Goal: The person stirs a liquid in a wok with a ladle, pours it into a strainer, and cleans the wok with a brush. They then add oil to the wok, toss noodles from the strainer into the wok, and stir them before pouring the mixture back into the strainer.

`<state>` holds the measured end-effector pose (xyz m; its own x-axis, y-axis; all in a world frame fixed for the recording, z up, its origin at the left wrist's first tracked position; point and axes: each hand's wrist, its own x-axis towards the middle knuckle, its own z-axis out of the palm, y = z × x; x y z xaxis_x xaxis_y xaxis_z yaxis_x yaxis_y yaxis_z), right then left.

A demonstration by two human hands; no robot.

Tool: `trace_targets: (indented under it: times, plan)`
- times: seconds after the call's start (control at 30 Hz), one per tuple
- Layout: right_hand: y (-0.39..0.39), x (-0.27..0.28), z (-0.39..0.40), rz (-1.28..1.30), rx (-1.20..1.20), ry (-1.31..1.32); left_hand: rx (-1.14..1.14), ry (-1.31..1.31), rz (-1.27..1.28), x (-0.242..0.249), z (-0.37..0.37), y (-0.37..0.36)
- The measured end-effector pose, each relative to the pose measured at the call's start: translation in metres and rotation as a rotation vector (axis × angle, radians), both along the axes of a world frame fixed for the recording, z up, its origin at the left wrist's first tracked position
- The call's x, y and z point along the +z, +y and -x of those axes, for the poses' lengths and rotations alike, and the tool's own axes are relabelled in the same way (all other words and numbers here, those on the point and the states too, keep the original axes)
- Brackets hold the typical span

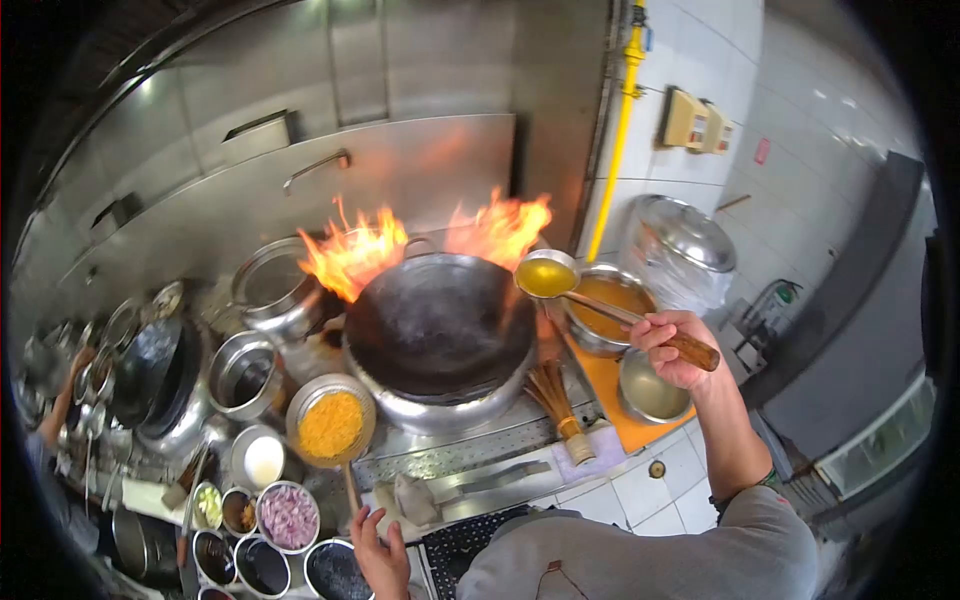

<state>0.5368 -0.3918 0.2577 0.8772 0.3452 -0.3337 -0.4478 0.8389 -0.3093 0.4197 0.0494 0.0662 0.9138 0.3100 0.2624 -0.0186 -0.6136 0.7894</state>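
A wide dark wok [442, 325] sits on the burner, a faint haze over its empty-looking inside. To its right my right hand [672, 345] grips the wooden handle of a ladle [547, 274] filled with yellow liquid. The ladle's bowl hangs by the wok's right rim, beside a pot of orange-brown liquid [606, 310]. At the lower middle is my left hand [380, 548], fingers apart, close to the handle end of a strainer [331, 422] that holds orange-yellow food. Whether it touches that handle is hard to tell.
Tall flames [357, 250] rise behind the wok on both sides. A bamboo brush [560, 412] lies at its lower right. Bowls of chopped onion [288, 517] and dark sauces stand lower left. Another person's arm [65, 395] reaches in at far left, beside a second wok [150, 375].
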Motion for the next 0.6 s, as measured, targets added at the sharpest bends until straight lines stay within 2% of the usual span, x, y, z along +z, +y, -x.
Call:
trace_targets:
  times: [0.1, 0.2, 0.23, 0.33, 0.37, 0.43, 0.5, 0.6]
  plan:
    - [0.013, -0.008, -0.016, 0.042, 0.037, 0.003, 0.008, -0.053, -0.089, 0.002, 0.007, -0.003]
    - [0.019, -0.021, -0.038, 0.242, 0.126, -0.034, 0.009, -0.023, -0.02, 0.007, 0.014, -0.009]
    - [0.022, -0.022, -0.042, 0.235, 0.144, -0.038, 0.027, -0.025, -0.027, 0.008, 0.016, -0.011]
    - [0.028, -0.031, -0.052, 0.55, 0.129, -0.163, 0.003, -0.029, -0.053, 0.015, 0.023, -0.02]
    - [0.028, -0.034, -0.054, 0.54, 0.14, -0.165, 0.015, -0.027, -0.062, 0.019, 0.024, -0.023]
    - [0.029, -0.039, -0.057, 0.803, 0.165, -0.234, 0.005, -0.002, -0.049, 0.026, 0.025, -0.03]
    - [0.03, -0.049, -0.056, 0.841, 0.177, -0.27, 0.002, 0.006, -0.056, 0.03, 0.023, -0.037]
    - [0.023, -0.077, -0.057, 1.266, 0.314, -0.486, -0.045, -0.009, -0.084, 0.033, 0.015, -0.049]
